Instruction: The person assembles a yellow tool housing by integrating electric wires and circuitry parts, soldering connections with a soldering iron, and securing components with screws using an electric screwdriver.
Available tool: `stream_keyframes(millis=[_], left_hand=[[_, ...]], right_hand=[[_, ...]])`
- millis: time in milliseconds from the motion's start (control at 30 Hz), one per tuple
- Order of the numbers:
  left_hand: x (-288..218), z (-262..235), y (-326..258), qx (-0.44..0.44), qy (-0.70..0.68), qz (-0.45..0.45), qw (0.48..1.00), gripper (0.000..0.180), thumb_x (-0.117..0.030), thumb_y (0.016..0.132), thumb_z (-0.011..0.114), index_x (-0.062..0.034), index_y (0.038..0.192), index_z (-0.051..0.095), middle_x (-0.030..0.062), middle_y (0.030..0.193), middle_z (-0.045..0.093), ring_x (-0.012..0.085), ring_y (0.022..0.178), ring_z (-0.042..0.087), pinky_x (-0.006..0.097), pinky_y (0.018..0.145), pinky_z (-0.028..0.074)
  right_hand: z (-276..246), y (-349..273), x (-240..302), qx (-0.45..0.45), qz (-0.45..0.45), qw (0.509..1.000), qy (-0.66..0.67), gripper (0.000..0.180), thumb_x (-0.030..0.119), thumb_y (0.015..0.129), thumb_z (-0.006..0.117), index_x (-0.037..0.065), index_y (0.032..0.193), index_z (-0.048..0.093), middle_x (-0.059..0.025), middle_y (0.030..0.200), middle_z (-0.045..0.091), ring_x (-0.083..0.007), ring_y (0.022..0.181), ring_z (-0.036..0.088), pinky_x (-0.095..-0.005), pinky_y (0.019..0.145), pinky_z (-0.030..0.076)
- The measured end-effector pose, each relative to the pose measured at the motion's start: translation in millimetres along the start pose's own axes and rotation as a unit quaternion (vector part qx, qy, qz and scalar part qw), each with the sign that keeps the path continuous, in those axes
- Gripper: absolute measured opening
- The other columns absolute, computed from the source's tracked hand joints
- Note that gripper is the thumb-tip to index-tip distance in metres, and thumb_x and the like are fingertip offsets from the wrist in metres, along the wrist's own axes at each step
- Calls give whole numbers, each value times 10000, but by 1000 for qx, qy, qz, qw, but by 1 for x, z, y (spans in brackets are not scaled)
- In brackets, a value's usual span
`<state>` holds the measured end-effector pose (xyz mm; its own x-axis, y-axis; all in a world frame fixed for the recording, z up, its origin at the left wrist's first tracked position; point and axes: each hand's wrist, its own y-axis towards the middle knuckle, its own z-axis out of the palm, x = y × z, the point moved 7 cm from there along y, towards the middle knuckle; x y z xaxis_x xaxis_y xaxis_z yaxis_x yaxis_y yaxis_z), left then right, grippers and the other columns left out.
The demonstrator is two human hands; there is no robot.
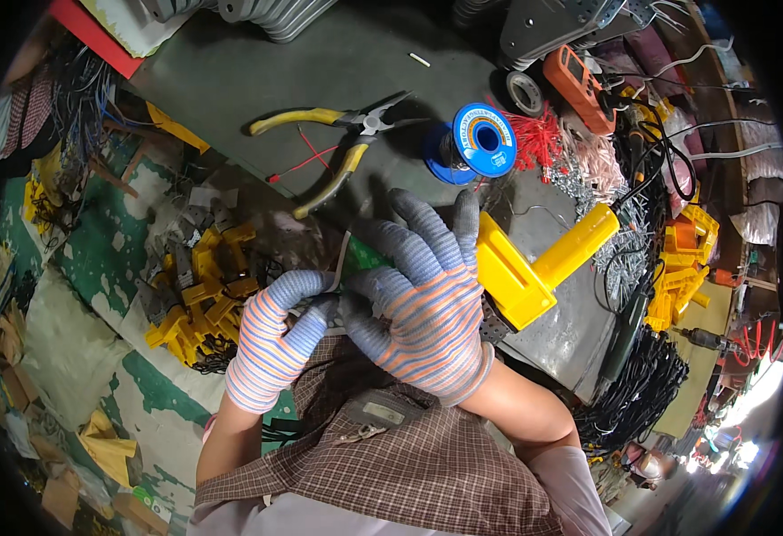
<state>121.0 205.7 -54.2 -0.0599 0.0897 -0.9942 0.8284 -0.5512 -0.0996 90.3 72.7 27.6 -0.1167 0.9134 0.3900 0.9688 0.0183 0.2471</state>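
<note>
Both my hands wear knit gloves striped in blue, orange and white, held close together in front of my checked apron (391, 438). My left hand (271, 339) is closed, thumb and index fingertips bent toward each other; anything between them is too small or hidden to make out. My right hand (427, 308) sits beside it, fingers stretched out and spread, thumb side turned toward the left fingertips. A dark green patch (363, 256) shows between the hands; its kind is unclear. Just right of my right hand lies a yellow plastic housing with a cylindrical stem (521, 272).
On the grey tabletop (338, 45) lie yellow-handled pliers (360, 125), a red wire (306, 163), a blue solder spool (481, 143), a tape roll (524, 93) and an orange meter (579, 89). Red wires and metal pins lie farther right. Yellow parts (204, 295) are heaped at lower left.
</note>
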Motion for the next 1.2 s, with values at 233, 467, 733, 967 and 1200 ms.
stream_keyframes(millis=[233,467,733,967,1200], left_hand=[[8,-11,0,-29,58,-52,997,345,-53,856,623,9,1192,575,122,1101,638,162,959,606,303,857,482],[-62,44,22,19,267,230,936,556,-195,827,743,-59,1310,505,184,1252,561,263,1072,583,375,940,468],[-72,109,67,144,377,305,863,556,-359,763,725,-146,1255,577,140,1266,546,329,1001,574,440,858,469],[-93,107,75,203,292,221,908,594,-409,739,761,-132,1237,594,151,1273,539,355,1111,552,448,940,461],[-143,200,182,211,-101,122,965,651,-449,983,473,10,1425,339,253,1299,523,295,1173,559,391,1028,420]], right_hand=[[-49,4,-22,-90,-66,994,8,242,161,578,758,128,792,651,-104,1133,623,-381,1192,520,-619,1073,260],[-121,-9,-89,64,-54,994,-74,165,182,679,727,119,803,637,-94,1132,617,-371,1172,533,-556,1035,368],[-102,-13,-102,146,-100,984,-35,210,217,672,700,83,819,631,-98,1178,581,-347,1230,488,-578,1089,317],[-145,-31,-100,141,-100,974,145,212,212,771,641,118,949,709,-70,1123,648,-293,1080,594,-445,938,453],[-146,-100,-100,8,11,943,333,195,115,794,594,103,958,699,-93,1034,648,-286,878,626,-407,779,495]])
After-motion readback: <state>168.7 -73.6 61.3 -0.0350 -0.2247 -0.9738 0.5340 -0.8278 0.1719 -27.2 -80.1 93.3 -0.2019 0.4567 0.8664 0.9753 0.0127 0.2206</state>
